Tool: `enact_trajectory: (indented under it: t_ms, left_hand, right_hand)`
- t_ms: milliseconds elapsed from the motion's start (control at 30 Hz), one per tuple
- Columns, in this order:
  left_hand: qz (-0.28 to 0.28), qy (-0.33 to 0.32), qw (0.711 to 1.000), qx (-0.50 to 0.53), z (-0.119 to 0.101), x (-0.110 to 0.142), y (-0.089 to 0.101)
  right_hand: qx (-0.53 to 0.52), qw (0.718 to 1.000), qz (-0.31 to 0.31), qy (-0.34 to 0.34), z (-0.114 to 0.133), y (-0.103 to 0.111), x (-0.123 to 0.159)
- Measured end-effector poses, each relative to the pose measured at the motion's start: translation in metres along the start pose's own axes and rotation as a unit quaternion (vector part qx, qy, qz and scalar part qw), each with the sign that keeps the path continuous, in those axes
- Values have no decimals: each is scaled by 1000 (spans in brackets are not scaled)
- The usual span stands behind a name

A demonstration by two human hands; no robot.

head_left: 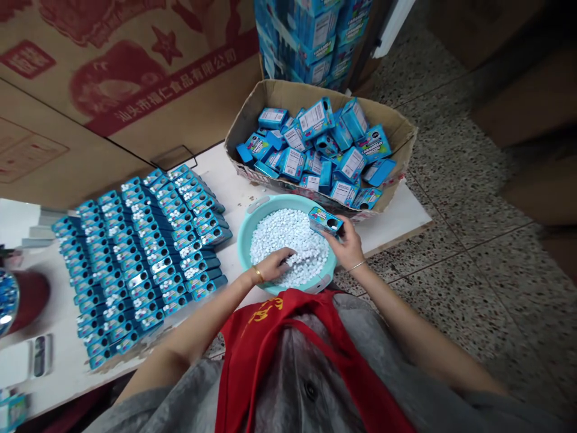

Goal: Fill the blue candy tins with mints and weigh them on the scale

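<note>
A turquoise basin [244,231] full of small white candies [282,228] stands in front of my body. My left hand [273,265] is down in the candies, its fingers curled around some of them; the fingertips are partly hidden. Over the basin's right side, my right hand [348,245] grips a small blue candy box [321,220], tilted, with a dark round hole at the end nearest the fingers. Just behind the basin, a cardboard carton [396,189] holds many similar blue boxes [315,119] lying in a jumble.
Rows of upright blue boxes [148,252] fill the table's left part, many with white candies at their tops. Large printed cardboard boxes [135,78] stand behind. Wrapped blue boxes [315,36] are stacked at the back. A red container [33,296] sits far left.
</note>
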State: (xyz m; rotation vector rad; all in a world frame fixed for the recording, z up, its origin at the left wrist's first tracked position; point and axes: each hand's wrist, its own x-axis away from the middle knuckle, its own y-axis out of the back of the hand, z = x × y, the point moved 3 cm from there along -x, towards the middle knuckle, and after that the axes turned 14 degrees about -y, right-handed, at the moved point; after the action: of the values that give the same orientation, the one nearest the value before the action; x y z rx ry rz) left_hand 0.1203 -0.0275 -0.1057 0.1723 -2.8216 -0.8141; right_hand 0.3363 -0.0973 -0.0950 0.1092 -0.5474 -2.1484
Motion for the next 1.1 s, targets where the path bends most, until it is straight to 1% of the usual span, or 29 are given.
enact_trajectory:
  t_ms: [100,167,267,333,433,500,567,667,767,867,933,1033,1100]
  left_hand:
    - [-42,-30,998,18,-15,11,35]
    - [-57,-41,998,5,-27,15,61]
    - [-36,-31,997,-59,-47,13,92]
    - [-2,-20,994,-111,-60,6,105]
    - [71,26,979,-192,-79,-11,112]
    - [118,77,959,-246,-92,-21,112]
    - [154,119,936,-295,-107,-29,110]
    - [171,137,911,-350,-128,-38,106]
    - [157,127,911,-359,-140,-39,105]
    - [136,120,923,-340,-136,-30,110]
    - [114,124,929,-329,-122,-18,115]
    - [52,117,950,-284,-86,3,115]
    - [17,125,964,-234,-58,14,104]
  right_hand:
    - [9,1000,6,10,2,-3,2]
    - [28,999,19,26,3,-7,4]
    - [67,996,38,54,6,-15,9]
    - [91,992,48,70,8,-20,12]
    - [118,986,66,99,11,-28,17]
    - [126,981,79,121,12,-33,20]
    - [123,979,89,134,12,-37,22]
    - [104,981,97,135,9,-43,25]
    - [88,982,100,133,5,-47,26]
    - [82,984,98,125,2,-47,24]
    - [80,986,95,115,0,-44,22]
    - [81,988,83,98,-3,-39,19]
    - [81,990,76,88,-4,-35,16]
